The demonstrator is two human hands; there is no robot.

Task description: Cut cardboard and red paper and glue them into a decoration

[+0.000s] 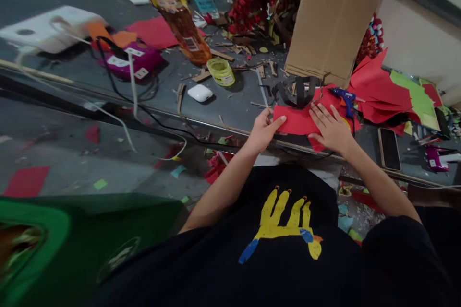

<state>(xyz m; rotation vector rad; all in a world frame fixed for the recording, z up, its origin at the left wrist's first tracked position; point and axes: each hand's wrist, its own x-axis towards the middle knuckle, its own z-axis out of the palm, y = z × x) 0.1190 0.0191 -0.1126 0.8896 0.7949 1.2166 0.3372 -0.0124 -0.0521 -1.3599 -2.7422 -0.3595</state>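
Note:
A red paper strip (pixel 297 121) lies near the table's front edge, over other red paper. My left hand (pixel 264 130) pinches its left end, thumb on top and fingers curled behind. Flat on the red paper at the right rests my right hand (pixel 332 128), fingers stretched out. Just beyond that hand is a blue glue gun (pixel 345 100) on the red sheets. Black scissors-like loops or a band (pixel 300 93) sit behind the strip; I cannot tell which. A yellow round edge shows partly beside my right hand.
A cardboard piece (pixel 334 19) stands behind my hands. Leftward are a white earbud case (pixel 200 93), a small tub (pixel 221 72), a tilted bottle (pixel 180 19) and a purple power strip (pixel 133 62) with cables. A phone (pixel 389 148) and stacked red paper (pixel 382 86) lie right.

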